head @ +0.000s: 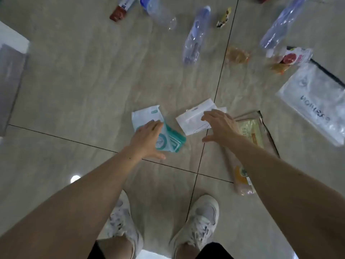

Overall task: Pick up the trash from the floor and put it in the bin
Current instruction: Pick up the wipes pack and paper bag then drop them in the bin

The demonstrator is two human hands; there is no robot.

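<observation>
Trash lies scattered on a grey tiled floor. A white and teal packet (144, 116) lies just ahead of me, and my left hand (148, 140) is spread over its near end with fingers apart. A white paper packet (190, 119) lies to its right. My right hand (219, 126) hovers open over that packet's right edge. Whether either hand touches its packet cannot be told. No bin can be identified.
A yellow-green wrapper (252, 129) and an orange pouch (241, 181) lie under my right forearm. Three clear plastic bottles (196, 34) lie farther out, with small wrappers and a large clear bag (317, 101) at right. A grey and white object (9, 62) stands at left. My white shoes (199, 225) are below.
</observation>
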